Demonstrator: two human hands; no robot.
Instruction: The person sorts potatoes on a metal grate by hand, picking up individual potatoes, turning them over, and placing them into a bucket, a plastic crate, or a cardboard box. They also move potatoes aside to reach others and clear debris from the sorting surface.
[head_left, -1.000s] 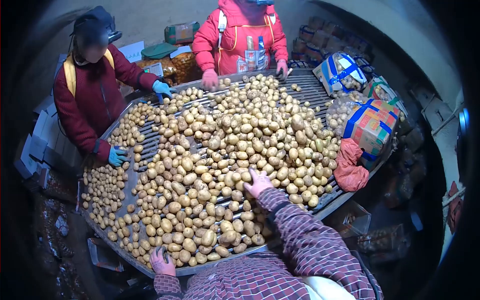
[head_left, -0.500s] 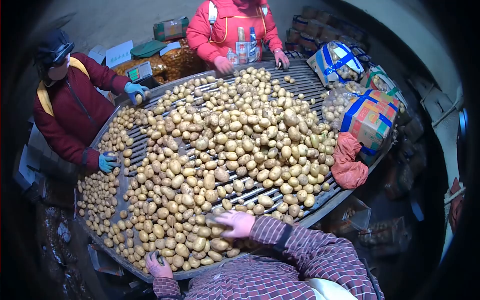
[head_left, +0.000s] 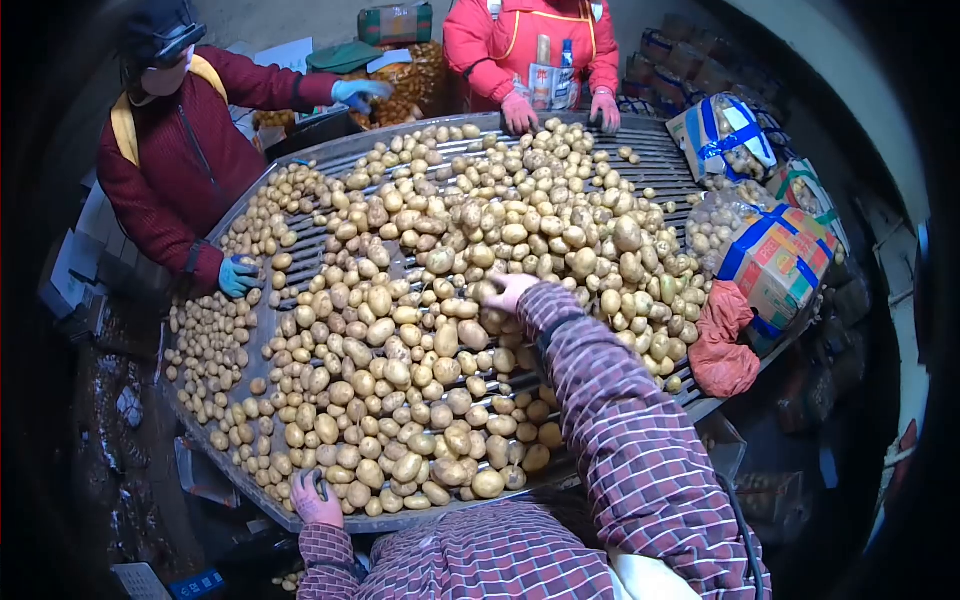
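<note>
Potatoes (head_left: 400,370) of mixed sizes lie heaped across a slatted metal table (head_left: 655,150). My right hand (head_left: 514,290), in a pink glove, reaches into the middle of the heap, its fingers and thumb curled about a potato (head_left: 486,291). Near the table's front left edge, my left hand (head_left: 318,502), also gloved in pink, rests beside the closest potatoes with bent fingers. Something dark shows between those fingers, too small to name.
A person in maroon stands at the left, one blue-gloved hand (head_left: 239,276) by the small potatoes. Opposite, a person in pink has both gloved hands (head_left: 519,112) at the far edge. Taped bags (head_left: 780,265) and a red cloth bag (head_left: 724,345) sit on the right.
My right hand has moved forward and right, from the front potatoes into the middle heap. The maroon-sleeved person's far arm has swung outward over the back edge. The view has shifted.
</note>
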